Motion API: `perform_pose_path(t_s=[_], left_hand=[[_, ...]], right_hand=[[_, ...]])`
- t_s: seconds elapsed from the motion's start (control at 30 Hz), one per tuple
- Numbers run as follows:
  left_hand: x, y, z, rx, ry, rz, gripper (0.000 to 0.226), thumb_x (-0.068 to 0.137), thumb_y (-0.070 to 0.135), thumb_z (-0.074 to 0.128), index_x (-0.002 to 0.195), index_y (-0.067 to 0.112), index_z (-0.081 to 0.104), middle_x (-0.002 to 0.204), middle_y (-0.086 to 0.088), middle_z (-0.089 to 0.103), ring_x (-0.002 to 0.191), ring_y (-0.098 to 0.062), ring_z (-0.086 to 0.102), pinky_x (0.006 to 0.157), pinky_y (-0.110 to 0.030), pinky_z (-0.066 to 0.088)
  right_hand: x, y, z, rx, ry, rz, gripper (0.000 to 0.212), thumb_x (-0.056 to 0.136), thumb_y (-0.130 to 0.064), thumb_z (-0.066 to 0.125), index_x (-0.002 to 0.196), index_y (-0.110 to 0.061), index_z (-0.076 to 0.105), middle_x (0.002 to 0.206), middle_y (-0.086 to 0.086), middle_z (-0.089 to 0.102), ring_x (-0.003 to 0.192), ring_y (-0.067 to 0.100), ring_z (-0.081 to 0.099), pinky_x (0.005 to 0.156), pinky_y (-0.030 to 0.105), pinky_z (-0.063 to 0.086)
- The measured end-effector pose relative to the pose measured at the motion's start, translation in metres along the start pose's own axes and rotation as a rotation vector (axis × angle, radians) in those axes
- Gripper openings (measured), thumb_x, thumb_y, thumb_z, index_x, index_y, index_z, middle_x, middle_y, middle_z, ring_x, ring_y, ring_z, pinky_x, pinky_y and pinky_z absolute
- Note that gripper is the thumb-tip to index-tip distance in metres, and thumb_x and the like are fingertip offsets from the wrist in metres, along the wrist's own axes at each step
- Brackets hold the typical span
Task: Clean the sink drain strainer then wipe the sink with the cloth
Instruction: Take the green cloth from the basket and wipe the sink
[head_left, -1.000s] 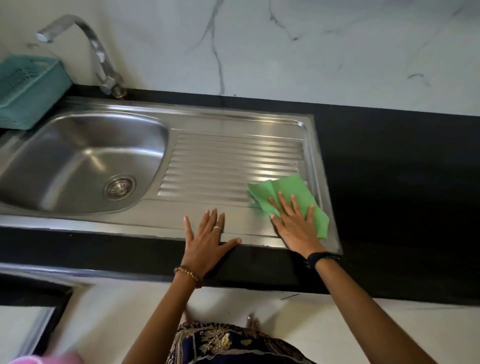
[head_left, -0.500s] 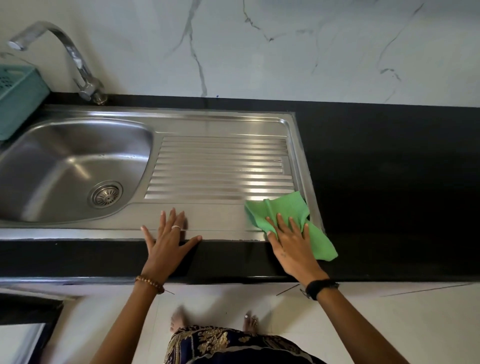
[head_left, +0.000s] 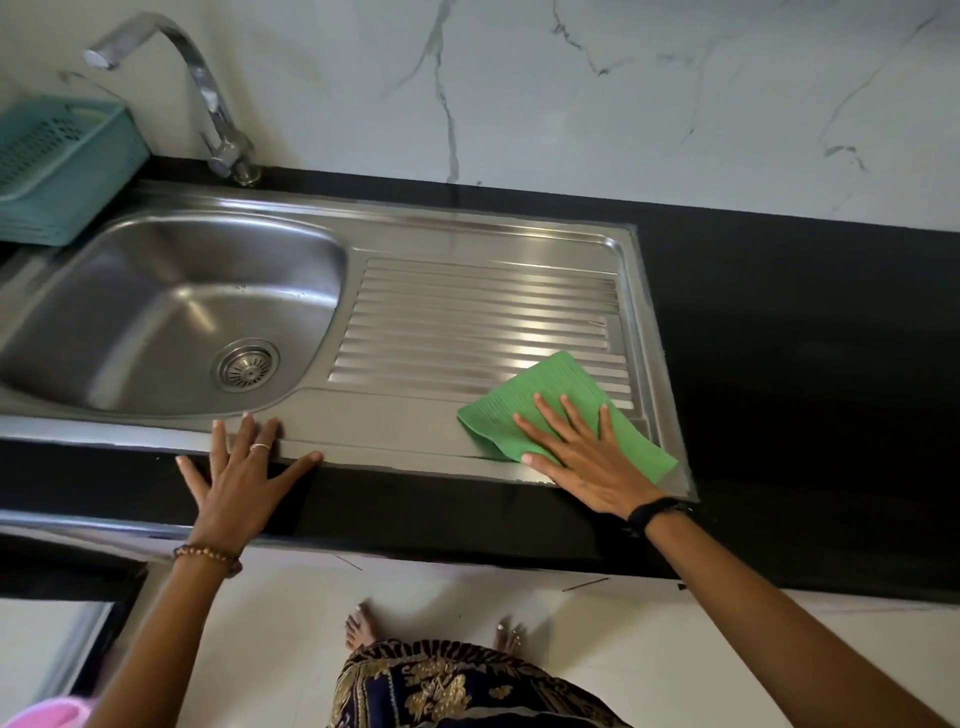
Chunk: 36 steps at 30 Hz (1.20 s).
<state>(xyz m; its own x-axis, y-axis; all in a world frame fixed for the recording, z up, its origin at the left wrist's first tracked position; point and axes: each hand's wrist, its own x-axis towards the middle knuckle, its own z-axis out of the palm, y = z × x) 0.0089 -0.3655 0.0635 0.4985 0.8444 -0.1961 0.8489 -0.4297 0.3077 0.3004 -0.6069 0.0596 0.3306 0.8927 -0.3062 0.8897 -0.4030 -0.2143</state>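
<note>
At the far left a teal basket (head_left: 62, 171) sits on the black counter (head_left: 805, 364), against the sink's back corner. Just right of it the chrome tap (head_left: 208, 104) rises from the counter edge and arches leftward over the basin (head_left: 156, 312). The steel sink (head_left: 467, 234) is set into the counter, its basin on the left and a ribbed drainboard (head_left: 478, 322) on the right. The strainer (head_left: 245, 365) sits in the drain hole at the near right of the basin floor, flush and in place. Below it, the left hand (head_left: 240, 483) lies flat, palm down, across the sink's front rim and the counter strip, fingers straight and spread, thumb stretched out to the right along the rim; a ring shows on one finger and a beaded bracelet on the wrist. It holds nothing. Further right, the green cloth (head_left: 550, 395) lies spread on the near right corner of the sink, partly over the last ribs of the drainboard and reaching the rim's corner. The right hand (head_left: 587, 457) presses flat on the cloth's near part, fingers straight and fanned apart, thumb pointing left at the cloth's near edge; a black band circles the wrist. Behind everything runs a white marble wall (head_left: 571, 78) with grey veins. At the bottom, bare feet stand on pale floor.
</note>
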Motion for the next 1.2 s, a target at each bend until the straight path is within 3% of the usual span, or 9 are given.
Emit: perform_pose_path(t_s=[0.17,0.3,0.5,0.67,0.73,0.83,0.97,1.1,1.2], left_hand=[[-0.004,-0.014,-0.007,0.038,0.004,0.035,0.059,0.092,0.046,0.039,0.145,0.028,0.021,0.158,0.002,0.007,0.145,-0.023,-0.005,0.111,-0.058,-0.013],[0.000,-0.019,-0.006,0.000,0.012,0.021,0.047,0.097,0.037,0.029,0.144,0.031,0.023,0.157,0.006,0.013,0.146,-0.020,0.002,0.113,-0.057,-0.014],[0.012,-0.033,-0.003,-0.086,0.033,0.006,0.045,0.097,0.033,0.033,0.142,0.032,0.029,0.154,0.012,0.022,0.143,-0.016,0.014,0.116,-0.048,-0.006],[0.023,-0.044,-0.010,-0.156,0.047,0.019,0.050,0.094,0.036,0.043,0.141,0.033,0.030,0.148,0.011,0.036,0.132,-0.016,0.028,0.109,-0.042,0.009],[0.029,-0.053,-0.017,-0.165,0.032,0.025,0.058,0.092,0.039,0.045,0.144,0.031,0.022,0.151,0.007,0.031,0.131,-0.017,0.028,0.107,-0.042,0.011],[0.041,-0.078,-0.029,-0.182,0.014,0.010,0.069,0.090,0.048,0.046,0.147,0.030,0.011,0.158,0.002,0.010,0.141,-0.022,0.014,0.115,-0.048,0.005],[0.054,-0.119,-0.043,-0.123,0.011,-0.026,0.066,0.089,0.053,0.041,0.146,0.029,0.017,0.158,0.001,0.010,0.145,-0.019,0.004,0.117,-0.049,-0.002],[0.056,-0.146,-0.051,-0.126,0.051,0.024,0.051,0.091,0.049,0.040,0.138,0.029,0.037,0.148,0.006,0.035,0.141,-0.012,0.019,0.115,-0.051,-0.001],[0.057,-0.147,-0.053,-0.107,0.045,0.055,0.046,0.092,0.046,0.041,0.135,0.029,0.041,0.145,0.006,0.039,0.140,-0.012,0.023,0.114,-0.053,0.001]], right_hand=[[0.018,-0.032,0.005,0.010,-0.008,-0.082,0.049,0.086,-0.065,0.002,0.133,-0.059,-0.014,0.152,-0.013,-0.026,0.139,0.019,-0.030,0.107,0.058,-0.026],[0.039,-0.068,0.002,-0.001,-0.065,-0.240,0.047,0.095,-0.056,0.014,0.140,-0.054,-0.002,0.152,-0.014,-0.025,0.139,0.019,-0.031,0.105,0.057,-0.029],[0.095,-0.132,0.003,0.008,-0.106,-0.393,0.045,0.096,-0.055,0.015,0.140,-0.056,0.005,0.151,-0.018,-0.025,0.139,0.017,-0.030,0.103,0.056,-0.032],[0.146,-0.186,0.000,-0.044,-0.118,-0.437,0.044,0.096,-0.056,0.014,0.139,-0.057,0.003,0.151,-0.017,-0.023,0.142,0.019,-0.026,0.103,0.057,-0.031],[0.165,-0.209,-0.004,-0.082,-0.110,-0.422,0.046,0.096,-0.054,0.015,0.141,-0.054,0.005,0.156,-0.012,-0.015,0.143,0.021,-0.022,0.105,0.060,-0.027],[0.183,-0.237,-0.006,-0.098,-0.091,-0.360,0.047,0.097,-0.052,0.016,0.144,-0.048,0.007,0.159,-0.007,-0.006,0.145,0.023,-0.017,0.105,0.063,-0.025],[0.170,-0.237,-0.004,-0.085,-0.076,-0.357,0.046,0.100,-0.045,0.016,0.144,-0.045,0.004,0.158,-0.012,-0.009,0.145,0.019,-0.017,0.110,0.059,-0.022],[0.134,-0.218,0.005,0.038,-0.108,-0.366,0.043,0.100,-0.043,0.016,0.139,-0.054,0.004,0.153,-0.025,-0.010,0.142,0.008,-0.021,0.112,0.048,-0.024],[0.119,-0.209,0.003,0.104,-0.171,-0.338,0.042,0.099,-0.043,0.015,0.136,-0.058,0.001,0.152,-0.029,-0.008,0.140,-0.001,-0.022,0.114,0.044,-0.023]])
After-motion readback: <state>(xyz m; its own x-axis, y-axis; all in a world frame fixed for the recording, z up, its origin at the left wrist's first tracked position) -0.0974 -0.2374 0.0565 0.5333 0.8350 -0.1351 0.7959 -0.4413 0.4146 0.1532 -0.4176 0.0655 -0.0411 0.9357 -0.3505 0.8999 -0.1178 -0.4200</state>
